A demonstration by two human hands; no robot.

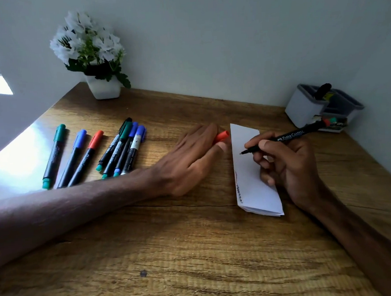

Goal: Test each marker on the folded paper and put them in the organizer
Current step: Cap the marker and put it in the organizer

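While the right hand writes, the scene reads as follows.

Right hand (289,162): fingers wrapped around an uncapped black marker (287,136), pen-style, tip down on the paper; the barrel slants up and away to the right.

Left hand (188,157): palm down on the wooden table (173,252), just left of the paper; an orange-red cap (222,136) is pinched between its fingertips, partly hidden by the fingers.

Folded paper (250,167): long white strip lying flat between the two hands; small test marks run along its left edge, dark ones near the lower end, a faint reddish one above them.

Loose markers (94,151): seven capped markers side by side on the table's left half, well apart from the paper; caps green, blue and red, then a tighter cluster in black, green and two blues.

Organizer (311,108): grey-white compartmented box at the far right by the wall; one dark marker (322,91) stands tilted in a back compartment. Its front tray holds something, possibly more markers, too blurred to tell.

Flower pot (103,87): white pot with white flowers, far left corner.
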